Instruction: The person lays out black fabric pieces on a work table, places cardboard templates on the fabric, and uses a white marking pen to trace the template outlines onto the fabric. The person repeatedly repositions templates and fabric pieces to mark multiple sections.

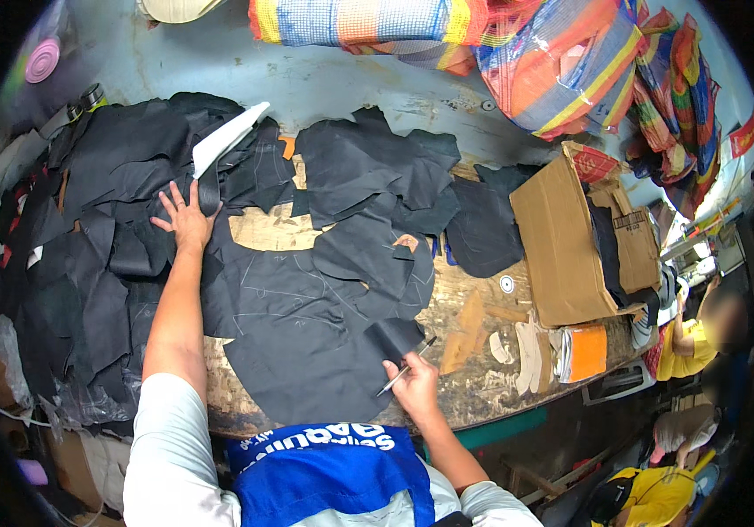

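A chalk-lined black sheet lies on the table, seemingly at the marking step. The right hand pinches a pen above it; the left hand spreads over black pieces. Further marking calls for flat material.

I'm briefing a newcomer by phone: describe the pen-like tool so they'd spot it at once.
On the worn wooden table, find the broad dark sheet with pale drawn lines, nearest the person's blue garment. Near its right edge, the person's right hand holds the pen-like tool. It is slim and silvery, unlike the dark rectangular piece beside it.
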A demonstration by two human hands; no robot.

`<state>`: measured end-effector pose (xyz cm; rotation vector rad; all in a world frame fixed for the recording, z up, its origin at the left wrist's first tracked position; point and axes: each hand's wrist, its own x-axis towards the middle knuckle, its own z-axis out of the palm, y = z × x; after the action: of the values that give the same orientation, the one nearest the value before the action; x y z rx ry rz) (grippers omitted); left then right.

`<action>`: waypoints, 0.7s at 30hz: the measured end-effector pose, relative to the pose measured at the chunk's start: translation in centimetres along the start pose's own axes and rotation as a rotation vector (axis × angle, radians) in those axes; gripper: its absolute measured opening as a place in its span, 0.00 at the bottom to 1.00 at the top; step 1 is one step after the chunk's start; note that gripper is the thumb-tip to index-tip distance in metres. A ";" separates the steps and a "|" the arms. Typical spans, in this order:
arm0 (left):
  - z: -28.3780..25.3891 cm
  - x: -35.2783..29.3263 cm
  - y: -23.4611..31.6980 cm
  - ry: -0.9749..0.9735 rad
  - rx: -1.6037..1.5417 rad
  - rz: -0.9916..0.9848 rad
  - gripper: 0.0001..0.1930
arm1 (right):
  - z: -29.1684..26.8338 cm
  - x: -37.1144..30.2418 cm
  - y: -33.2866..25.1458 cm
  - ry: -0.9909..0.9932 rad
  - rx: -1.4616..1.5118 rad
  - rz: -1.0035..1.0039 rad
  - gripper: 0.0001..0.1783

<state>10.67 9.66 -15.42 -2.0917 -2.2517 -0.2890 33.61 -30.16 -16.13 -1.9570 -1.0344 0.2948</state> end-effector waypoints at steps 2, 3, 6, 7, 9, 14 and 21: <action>-0.8 0.6 0.0 -0.065 -0.018 0.054 0.48 | -1.6 0.7 0.2 -0.024 -0.097 0.081 0.14; -1.5 0.5 -0.3 -0.158 -0.020 0.063 0.49 | -2.7 1.1 0.6 0.092 -0.214 0.073 0.19; -3.5 -1.4 -1.3 -0.232 -0.137 0.184 0.51 | -5.5 3.3 3.1 0.241 -0.653 0.118 0.19; -3.8 -2.8 -1.1 -0.158 -0.190 0.186 0.49 | -6.2 3.9 4.3 0.232 -0.694 0.090 0.19; -4.2 -6.6 -0.4 0.052 -0.267 0.206 0.45 | -7.7 5.1 7.1 0.333 -0.620 0.164 0.18; -4.4 -20.5 1.7 -0.105 -0.621 0.771 0.27 | -15.8 5.7 14.3 0.663 0.121 0.279 0.14; -3.8 -28.0 3.5 -0.368 -0.438 0.915 0.39 | -21.9 0.9 16.6 0.785 -0.360 0.407 0.13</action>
<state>16.10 -18.24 -16.04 -3.3440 -1.1458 -0.3696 55.36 -46.89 -16.22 -2.2948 -0.1794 -0.4537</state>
